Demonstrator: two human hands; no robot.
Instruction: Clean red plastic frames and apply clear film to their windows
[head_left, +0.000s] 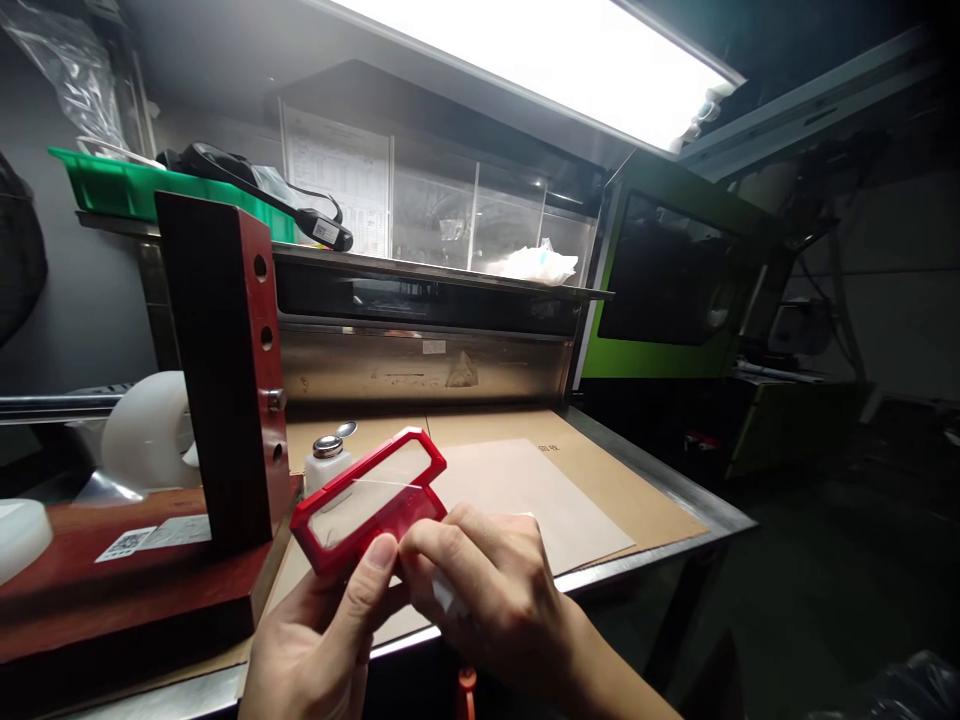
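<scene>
A red plastic frame [365,497] with a clear window is held tilted above the front of the workbench. My left hand [319,640] grips its lower edge, thumb pressed on the red rim. My right hand [491,585] pinches the frame's lower right side and also holds a small white piece against its palm. Both hands meet just under the frame, over the brown cardboard sheet [600,480] that covers the bench.
A red L-shaped fixture block [217,370] stands at the left, with a white roll [146,430] behind it. A small white dispenser bottle [328,458] sits behind the frame. A green tray [120,185] and black tool [255,185] lie on the shelf. A green machine [675,270] stands to the right.
</scene>
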